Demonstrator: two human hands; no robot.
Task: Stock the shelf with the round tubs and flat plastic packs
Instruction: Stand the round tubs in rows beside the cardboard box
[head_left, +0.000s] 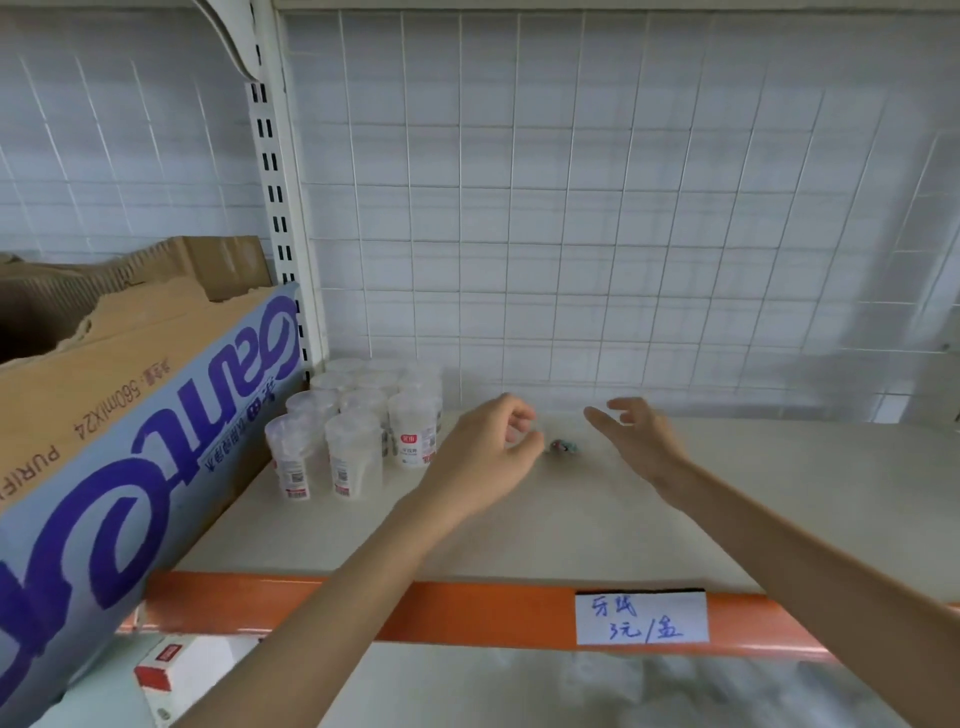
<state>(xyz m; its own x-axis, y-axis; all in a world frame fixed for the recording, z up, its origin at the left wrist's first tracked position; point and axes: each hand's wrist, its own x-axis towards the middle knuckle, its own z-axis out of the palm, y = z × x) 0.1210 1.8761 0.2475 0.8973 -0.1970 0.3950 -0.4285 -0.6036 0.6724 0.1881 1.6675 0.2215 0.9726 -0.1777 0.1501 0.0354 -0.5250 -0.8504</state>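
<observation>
Several clear round tubs (358, 431) with white labels stand in rows at the back left of the cream shelf (571, 530). My left hand (488, 452) hovers just right of them, fingers loosely curled, holding nothing that I can see. My right hand (639, 436) reaches over the shelf further right, fingers relaxed and spread, empty. Between the two hands a small teal and dark object (563, 446) lies on the shelf; it is too small to identify. No flat plastic packs are visible.
A large cardboard box (119, 415) with purple lettering leans at the left, against the shelf upright (280, 208). A wire grid (597, 208) backs the shelf. The orange front rail (467, 613) carries a handwritten price label (641, 618). Below left sits a red and white pack (171, 670).
</observation>
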